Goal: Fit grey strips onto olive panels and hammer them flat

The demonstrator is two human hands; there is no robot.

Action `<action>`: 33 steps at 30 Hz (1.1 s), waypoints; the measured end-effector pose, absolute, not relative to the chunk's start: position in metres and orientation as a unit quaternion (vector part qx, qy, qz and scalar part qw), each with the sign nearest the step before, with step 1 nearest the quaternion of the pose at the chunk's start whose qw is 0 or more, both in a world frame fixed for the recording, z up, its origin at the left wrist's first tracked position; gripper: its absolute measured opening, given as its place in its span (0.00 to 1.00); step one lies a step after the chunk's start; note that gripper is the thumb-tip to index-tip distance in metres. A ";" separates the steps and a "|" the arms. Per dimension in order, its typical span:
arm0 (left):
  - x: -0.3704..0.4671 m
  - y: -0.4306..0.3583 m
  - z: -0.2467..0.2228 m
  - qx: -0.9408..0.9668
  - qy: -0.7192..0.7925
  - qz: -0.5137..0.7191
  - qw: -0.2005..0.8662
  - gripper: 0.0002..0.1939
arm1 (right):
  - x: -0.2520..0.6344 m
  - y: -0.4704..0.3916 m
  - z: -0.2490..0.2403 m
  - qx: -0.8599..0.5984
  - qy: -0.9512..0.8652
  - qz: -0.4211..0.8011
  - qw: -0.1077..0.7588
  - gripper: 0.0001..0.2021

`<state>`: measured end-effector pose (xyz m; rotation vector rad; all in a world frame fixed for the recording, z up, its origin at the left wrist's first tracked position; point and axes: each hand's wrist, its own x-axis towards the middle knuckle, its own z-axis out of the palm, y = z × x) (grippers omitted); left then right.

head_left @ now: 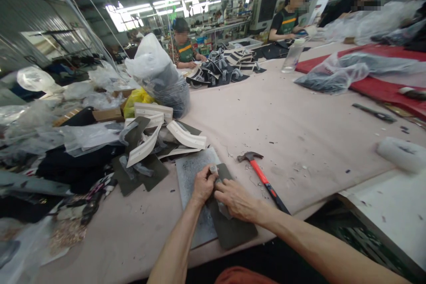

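A dark olive panel point(233, 228) lies partly over a scuffed grey metal plate point(193, 173) at the near edge of the table. My left hand point(204, 183) is closed at the panel's upper left side, its thumb and fingertips pinching a pale translucent strip point(213, 169). Beside it my right hand point(234, 199) has its fingers curled over the same strip, whose lower end shows below them on the panel. A claw hammer point(261, 174) with a red and black handle rests to the right of my right hand.
Olive and cream pieces point(143, 151) are heaped left of the plate. Behind them stands a stuffed plastic bag point(163, 75). A clear bottle point(293, 55), a bagged bundle point(333, 75) and a plastic roll point(401, 154) lie farther right. People sit across the table.
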<state>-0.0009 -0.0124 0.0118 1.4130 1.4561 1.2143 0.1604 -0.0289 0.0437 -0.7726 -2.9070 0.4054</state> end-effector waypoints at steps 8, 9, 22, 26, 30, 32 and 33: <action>-0.008 0.007 0.086 0.342 0.525 0.731 0.270 0.14 | 0.155 -0.027 0.079 -0.428 -0.902 0.043 0.027 0.10; -0.015 0.005 0.097 0.344 0.516 0.742 0.254 0.15 | 0.156 -0.022 0.091 -0.464 -0.885 0.032 0.032 0.10; -0.011 -0.019 0.044 0.375 0.591 0.632 0.332 0.14 | 0.150 -0.029 0.074 -0.576 -0.774 0.242 0.105 0.20; 0.001 -0.005 0.025 0.405 0.586 0.596 0.371 0.11 | 0.146 -0.032 0.064 -0.573 -0.756 0.291 0.123 0.23; 0.004 0.006 0.008 0.439 0.580 0.571 0.381 0.10 | 0.151 -0.028 0.061 -0.555 -0.735 0.356 0.154 0.25; 0.003 0.009 0.000 0.444 0.581 0.565 0.382 0.10 | 0.158 -0.025 0.059 -0.532 -0.735 0.380 0.180 0.25; 0.002 0.010 -0.002 0.443 0.584 0.564 0.382 0.09 | 0.164 -0.023 0.057 -0.532 -0.731 0.380 0.194 0.25</action>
